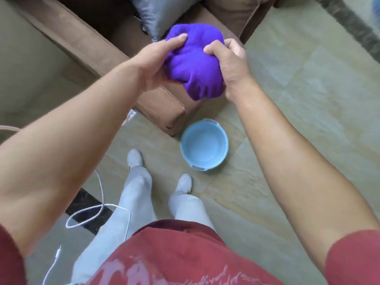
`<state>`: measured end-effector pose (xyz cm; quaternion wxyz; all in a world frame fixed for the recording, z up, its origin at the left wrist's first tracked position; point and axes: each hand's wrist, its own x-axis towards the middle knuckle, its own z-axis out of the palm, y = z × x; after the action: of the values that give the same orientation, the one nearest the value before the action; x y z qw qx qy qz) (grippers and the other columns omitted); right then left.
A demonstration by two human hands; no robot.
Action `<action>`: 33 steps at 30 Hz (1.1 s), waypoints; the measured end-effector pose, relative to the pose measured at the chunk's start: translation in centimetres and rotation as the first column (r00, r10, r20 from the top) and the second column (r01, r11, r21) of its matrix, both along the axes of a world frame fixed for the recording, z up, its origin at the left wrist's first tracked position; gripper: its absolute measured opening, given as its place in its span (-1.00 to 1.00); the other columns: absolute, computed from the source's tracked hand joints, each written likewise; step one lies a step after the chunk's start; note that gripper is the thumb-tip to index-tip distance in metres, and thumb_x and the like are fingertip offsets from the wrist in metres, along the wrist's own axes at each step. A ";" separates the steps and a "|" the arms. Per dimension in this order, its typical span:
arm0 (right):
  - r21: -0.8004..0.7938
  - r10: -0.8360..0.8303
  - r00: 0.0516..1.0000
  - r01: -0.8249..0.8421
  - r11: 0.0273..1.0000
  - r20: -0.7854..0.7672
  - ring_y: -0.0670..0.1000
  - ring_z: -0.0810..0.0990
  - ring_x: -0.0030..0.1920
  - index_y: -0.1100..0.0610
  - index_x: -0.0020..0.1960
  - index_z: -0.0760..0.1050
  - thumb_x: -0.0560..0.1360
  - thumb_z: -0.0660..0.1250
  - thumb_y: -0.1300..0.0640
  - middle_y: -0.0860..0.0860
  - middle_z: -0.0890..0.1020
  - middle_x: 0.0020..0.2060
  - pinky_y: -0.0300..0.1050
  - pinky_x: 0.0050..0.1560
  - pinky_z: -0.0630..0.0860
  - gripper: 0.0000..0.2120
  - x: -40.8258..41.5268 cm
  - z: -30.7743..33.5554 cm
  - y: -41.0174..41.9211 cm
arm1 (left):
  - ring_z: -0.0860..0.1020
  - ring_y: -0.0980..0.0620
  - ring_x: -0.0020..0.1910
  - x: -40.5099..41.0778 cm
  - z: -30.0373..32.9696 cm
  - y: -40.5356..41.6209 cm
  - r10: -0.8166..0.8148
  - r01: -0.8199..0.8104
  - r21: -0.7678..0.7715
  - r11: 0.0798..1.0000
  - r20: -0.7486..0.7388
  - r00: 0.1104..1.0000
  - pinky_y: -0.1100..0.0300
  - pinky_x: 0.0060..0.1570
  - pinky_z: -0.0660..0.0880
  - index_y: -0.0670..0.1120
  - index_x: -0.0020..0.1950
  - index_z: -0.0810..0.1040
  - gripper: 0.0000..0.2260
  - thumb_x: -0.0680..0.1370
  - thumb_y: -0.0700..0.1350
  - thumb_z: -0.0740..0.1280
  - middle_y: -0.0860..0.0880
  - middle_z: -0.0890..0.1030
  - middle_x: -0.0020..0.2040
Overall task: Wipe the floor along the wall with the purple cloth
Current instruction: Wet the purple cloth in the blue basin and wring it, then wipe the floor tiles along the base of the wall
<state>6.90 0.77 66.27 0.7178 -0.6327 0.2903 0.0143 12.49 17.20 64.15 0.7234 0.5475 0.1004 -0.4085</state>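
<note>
A person standing looks straight down at 2 bare arms stretched forward, both hands gripping 1 bunched purple cloth [194, 62] held in the air. The left hand [153, 65] clasps the cloth's left side, fingers curled under it and the thumb [176, 40] pressed flat along its top edge. The right hand [231, 66] is clenched on the cloth's right side, knuckles up, fingers buried in the fabric. The cloth bulges between the 2 hands as a rounded wad, its lower end hanging just beside the right wrist.

Largest below is the floor [298, 103], pale greenish-beige stone tiles with faint veining and a dark border strip in the far right corner. A brown sofa [88, 44] fills the space beyond and to the left of the cloth; its armrest end [164, 112] lies directly under the cloth, so the cloth hangs above the sofa's arm, well off the floor. A grey cushion [156, 15] rests on the sofa seat, just beyond the cloth. A plain pale wall [22, 64] rises behind the sofa on the left.

On the floor just beside the sofa's armrest end stands a round light-blue basin [204, 146], below the cloth and nearer the person. Nearer still from the sofa are the person's 2 light shoes [134, 158], grey trousers [135, 202] and red shirt [185, 254]. A white cable [100, 206] loops across the floor, left of the legs.
</note>
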 end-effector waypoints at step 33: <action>0.263 0.632 0.679 -0.576 0.774 -0.374 0.12 0.70 -0.01 0.09 0.04 0.53 0.39 0.50 0.04 0.05 0.69 0.04 0.08 -0.05 0.64 -0.71 32.7 -29.0 60.5 | 0.63 -0.15 -0.01 21.1 -26.4 59.0 0.823 -0.796 0.213 0.567 -0.191 0.535 -0.02 0.07 0.53 -0.12 0.01 0.54 -0.67 0.25 -0.18 0.28 -0.14 0.63 0.03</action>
<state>39.60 61.25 37.26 0.6246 -0.6268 0.2181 0.4117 33.59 76.18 37.77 0.7806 0.4134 0.4597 -0.0917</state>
